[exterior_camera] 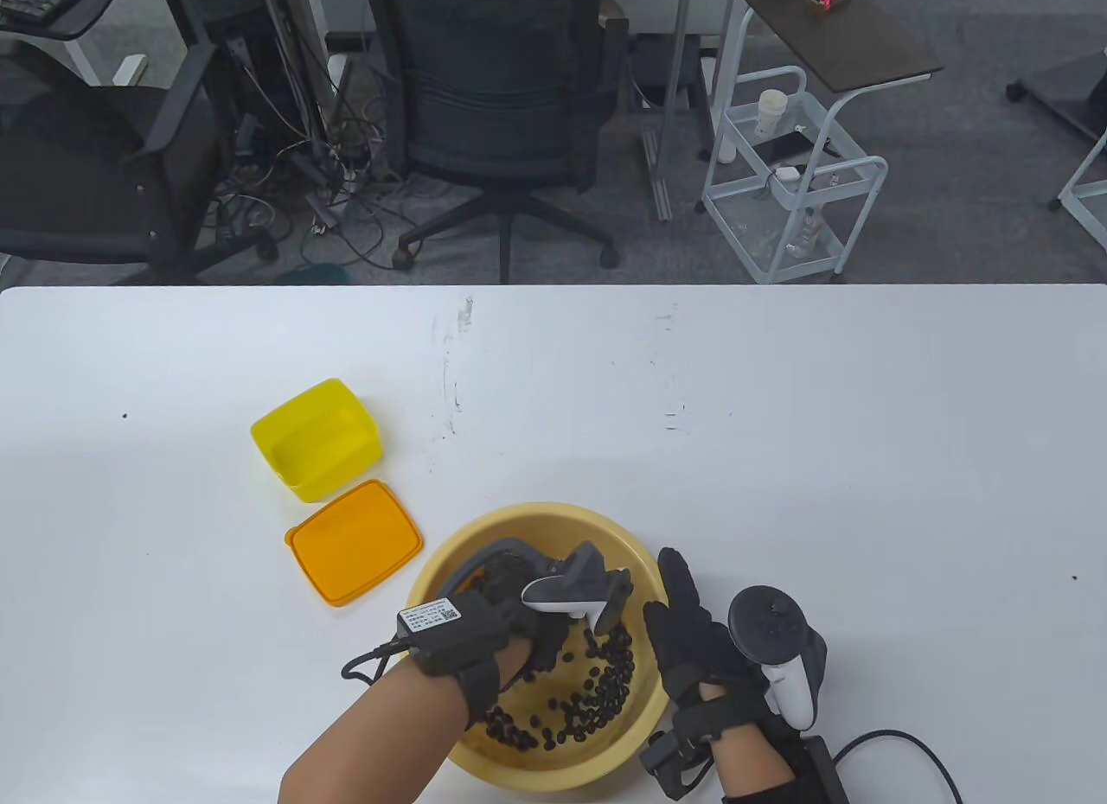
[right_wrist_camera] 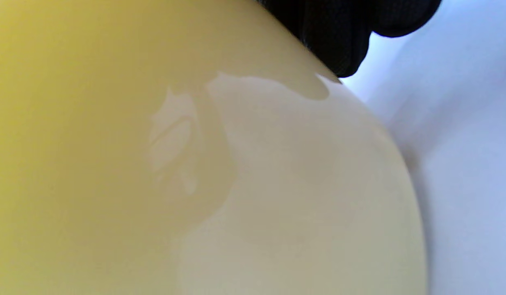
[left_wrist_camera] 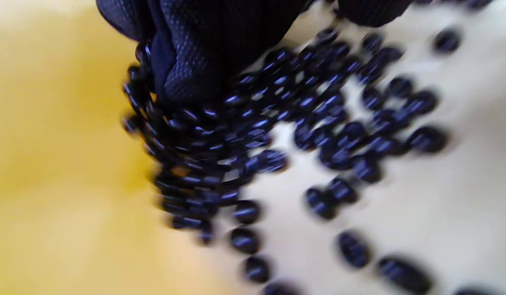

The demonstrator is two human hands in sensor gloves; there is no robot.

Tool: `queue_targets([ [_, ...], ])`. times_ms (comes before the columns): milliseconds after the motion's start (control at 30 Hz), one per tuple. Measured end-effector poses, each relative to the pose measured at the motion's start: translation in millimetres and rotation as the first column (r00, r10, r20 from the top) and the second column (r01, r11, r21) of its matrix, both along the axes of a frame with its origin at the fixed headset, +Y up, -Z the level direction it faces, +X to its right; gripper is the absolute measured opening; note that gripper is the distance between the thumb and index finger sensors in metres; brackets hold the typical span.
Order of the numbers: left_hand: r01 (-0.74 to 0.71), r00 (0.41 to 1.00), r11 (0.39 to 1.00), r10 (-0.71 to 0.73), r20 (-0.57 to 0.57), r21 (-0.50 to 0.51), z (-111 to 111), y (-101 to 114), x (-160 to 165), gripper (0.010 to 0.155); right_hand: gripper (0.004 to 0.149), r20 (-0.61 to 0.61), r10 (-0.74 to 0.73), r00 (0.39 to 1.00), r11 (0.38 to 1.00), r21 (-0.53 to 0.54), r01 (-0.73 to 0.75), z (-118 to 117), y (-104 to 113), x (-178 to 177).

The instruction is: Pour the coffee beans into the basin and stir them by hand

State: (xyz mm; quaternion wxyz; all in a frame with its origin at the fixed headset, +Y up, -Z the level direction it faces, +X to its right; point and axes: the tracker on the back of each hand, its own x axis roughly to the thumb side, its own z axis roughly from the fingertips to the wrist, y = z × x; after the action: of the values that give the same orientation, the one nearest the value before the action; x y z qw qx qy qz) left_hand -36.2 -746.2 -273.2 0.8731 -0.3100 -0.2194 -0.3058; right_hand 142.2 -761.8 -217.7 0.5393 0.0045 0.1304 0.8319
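A tan round basin (exterior_camera: 484, 527) stands near the table's front edge with dark coffee beans (exterior_camera: 605, 674) scattered over its floor. My left hand (exterior_camera: 540, 648) reaches down inside it, mostly hidden under its tracker. In the left wrist view its gloved fingers (left_wrist_camera: 203, 53) push into a blurred heap of beans (left_wrist_camera: 310, 123) against the yellow basin wall (left_wrist_camera: 52, 164). My right hand (exterior_camera: 683, 618) lies with straight fingers against the outside of the basin's right rim. The right wrist view shows the basin's outer wall (right_wrist_camera: 154, 164) up close, with fingertips (right_wrist_camera: 335, 37) touching it at the top.
An empty yellow box (exterior_camera: 318, 439) stands left of the basin, and its orange lid (exterior_camera: 355, 541) lies flat between box and basin. The white table (exterior_camera: 778, 424) stretches to the right and back. Office chairs and a cart stand beyond its far edge.
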Motion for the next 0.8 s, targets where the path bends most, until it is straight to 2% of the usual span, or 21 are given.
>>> queue_targets([
  [100, 0.086, 0.996, 0.995, -0.086, -0.001, -0.043, 2.0, -4.1, -2.4, 0.068, 0.063, 0.0, -0.001, 1.0, 1.0, -0.001, 0.001, -0.2, -0.1, 0.2],
  [200, 0.149, 0.984, 0.968, -0.165, -0.063, -0.2, 2.7, -9.8, -4.4, 0.069, 0.063, -0.001, -0.003, 1.0, 1.0, -0.002, 0.003, -0.2, -0.1, 0.1],
  [267, 0.141, 0.979, 0.934, -0.181, -0.095, -0.328, 3.2, -13.3, -5.8, 0.069, 0.063, 0.0, 0.0, 1.0, 1.0, -0.001, 0.0, -0.2, 0.1, 0.1],
  [367, -0.027, 0.981, 0.865, -0.074, -0.18, -0.501, 6.6, -21.8, -6.4, 0.067, 0.063, -0.001, -0.002, 1.0, 1.0, -0.002, 0.002, -0.1, 0.0, 0.2],
  [433, -0.173, 0.965, 0.798, 0.019, -0.263, -0.577, 6.7, -25.1, -6.1, 0.067, 0.063, 0.0, 0.0, 1.0, 1.0, -0.002, 0.0, -0.1, 0.1, 0.0],
  [467, -0.279, 0.939, 0.745, 0.08, -0.334, -0.606, 6.3, -26.2, -6.2, 0.067, 0.063, 0.0, 0.0, 1.0, 1.0, -0.001, 0.0, -0.1, 0.1, 0.0],
  [567, -0.519, 0.844, 0.588, 0.237, -0.481, -0.62, 4.0, -26.3, -6.0, 0.065, 0.063, 0.0, -0.001, 1.0, 1.0, -0.002, 0.001, -0.1, 0.1, 0.0],
  [600, -0.612, 0.783, 0.519, 0.298, -0.546, -0.596, 2.6, -25.6, -5.7, 0.065, 0.063, 0.0, 0.0, 1.0, 1.0, -0.003, 0.0, -0.1, 0.0, 0.1],
  [700, -0.755, 0.655, 0.401, 0.434, -0.618, -0.519, -3.2, -21.3, -4.2, 0.064, 0.063, 0.0, 0.0, 1.0, 1.0, -0.004, 0.0, -0.1, 0.0, 0.3],
  [800, -0.824, 0.566, 0.402, 0.556, -0.609, -0.399, -8.3, -14.0, -4.5, 0.063, 0.063, 0.0, -0.002, 1.0, 1.0, -0.004, 0.002, 0.0, 0.0, 0.1],
])
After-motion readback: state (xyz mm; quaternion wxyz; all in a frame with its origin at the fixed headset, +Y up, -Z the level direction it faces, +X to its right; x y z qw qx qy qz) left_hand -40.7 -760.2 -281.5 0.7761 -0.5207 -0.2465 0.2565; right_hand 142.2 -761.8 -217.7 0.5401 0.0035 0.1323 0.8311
